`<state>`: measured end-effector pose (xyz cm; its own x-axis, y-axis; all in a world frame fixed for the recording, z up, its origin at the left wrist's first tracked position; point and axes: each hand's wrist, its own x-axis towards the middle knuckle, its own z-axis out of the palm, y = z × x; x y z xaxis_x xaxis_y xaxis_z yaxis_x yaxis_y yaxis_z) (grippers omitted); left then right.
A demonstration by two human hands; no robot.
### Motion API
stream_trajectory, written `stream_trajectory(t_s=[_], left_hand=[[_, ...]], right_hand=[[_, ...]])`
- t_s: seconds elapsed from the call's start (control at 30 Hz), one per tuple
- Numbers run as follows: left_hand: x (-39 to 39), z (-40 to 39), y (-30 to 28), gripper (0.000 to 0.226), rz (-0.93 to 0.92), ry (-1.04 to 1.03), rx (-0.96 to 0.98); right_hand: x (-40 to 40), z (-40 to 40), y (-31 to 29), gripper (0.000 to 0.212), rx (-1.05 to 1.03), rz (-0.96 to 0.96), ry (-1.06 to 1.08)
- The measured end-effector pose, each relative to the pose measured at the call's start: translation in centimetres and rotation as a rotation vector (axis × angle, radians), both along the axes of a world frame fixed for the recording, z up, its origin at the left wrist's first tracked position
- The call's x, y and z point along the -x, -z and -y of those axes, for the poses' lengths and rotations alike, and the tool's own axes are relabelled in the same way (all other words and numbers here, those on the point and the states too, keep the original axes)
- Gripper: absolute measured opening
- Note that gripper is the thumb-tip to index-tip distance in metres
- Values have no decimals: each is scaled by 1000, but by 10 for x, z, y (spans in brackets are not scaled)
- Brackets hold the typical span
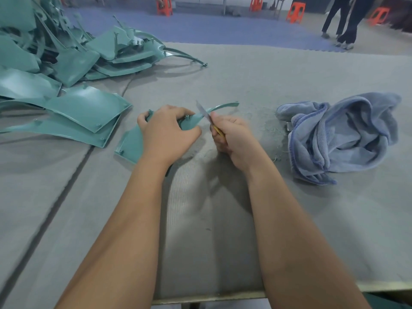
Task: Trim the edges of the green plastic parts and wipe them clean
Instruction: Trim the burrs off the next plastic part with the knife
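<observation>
A green plastic part (130, 142) lies on the grey table (200, 219) in front of me, its thin curved arm reaching right toward the far side. My left hand (166, 130) grips the part from above, fingers curled round its upper edge. My right hand (229, 134) grips a small knife (204, 112) with a yellow handle. The blade points up and left and touches the part's edge beside my left fingers. Most of the part's middle is hidden under my left hand.
A large pile of green parts (66, 54) fills the table's left and far-left side. A crumpled blue towel (338, 137) lies to the right. Fine shavings are scattered near the knife. Orange stools (295, 12) and standing people (344, 21) are on the floor beyond.
</observation>
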<state>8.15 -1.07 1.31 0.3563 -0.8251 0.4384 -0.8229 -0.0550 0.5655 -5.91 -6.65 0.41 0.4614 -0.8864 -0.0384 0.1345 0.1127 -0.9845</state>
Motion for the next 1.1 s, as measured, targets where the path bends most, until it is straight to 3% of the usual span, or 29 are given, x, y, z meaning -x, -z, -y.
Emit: stream_trajectory(t_s=[0.37,0.43,0.53,0.77,0.97,1.1], left_hand=[[2,-7,-5,39,-35,8,3],[2,-11,-9,37,-60,26,14],[0,-20,-14,31,-147,54,87],[-2,-26,-18,28,-289,202,67],[0,-24,-15,24,-295,243,49],[3,-23,-14,24,-283,262,55]], right_hand=[[-10,-1,7,58,121,-95,202],[-11,0,5,53,61,-42,278],[-8,9,1,40,-138,194,357],[-6,15,0,40,-254,300,443],[-4,15,-3,41,-354,401,540],[-7,13,-3,43,-312,411,631]])
